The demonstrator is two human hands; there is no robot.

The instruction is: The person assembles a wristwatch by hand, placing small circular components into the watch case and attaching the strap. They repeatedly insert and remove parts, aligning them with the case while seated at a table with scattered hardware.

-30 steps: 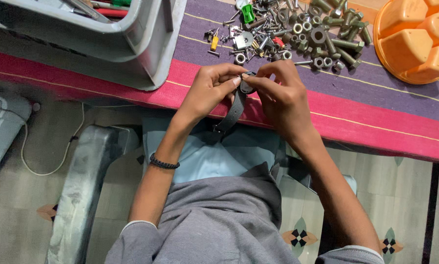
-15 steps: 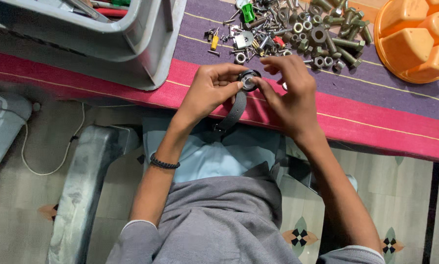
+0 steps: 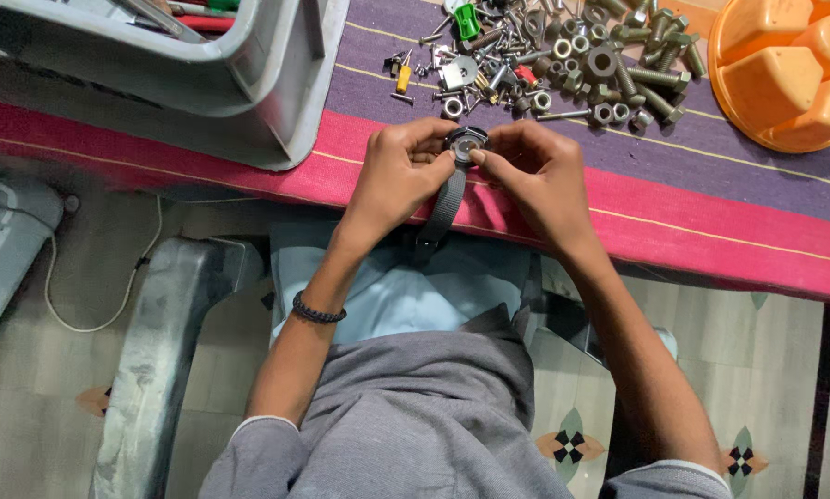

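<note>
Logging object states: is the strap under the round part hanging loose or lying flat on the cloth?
Hanging loose: the strap drops off the table edge.

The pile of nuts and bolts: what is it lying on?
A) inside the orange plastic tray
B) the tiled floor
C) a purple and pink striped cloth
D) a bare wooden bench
C: the pile of nuts and bolts lies spread over the purple band of the striped cloth, beside the orange tray, not in it.

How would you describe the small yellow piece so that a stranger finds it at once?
On the purple cloth lies a pile of grey bolts and nuts. At its left edge, near the grey plastic crate, is the yellow piece, the only yellow thing among grey metal.
</note>
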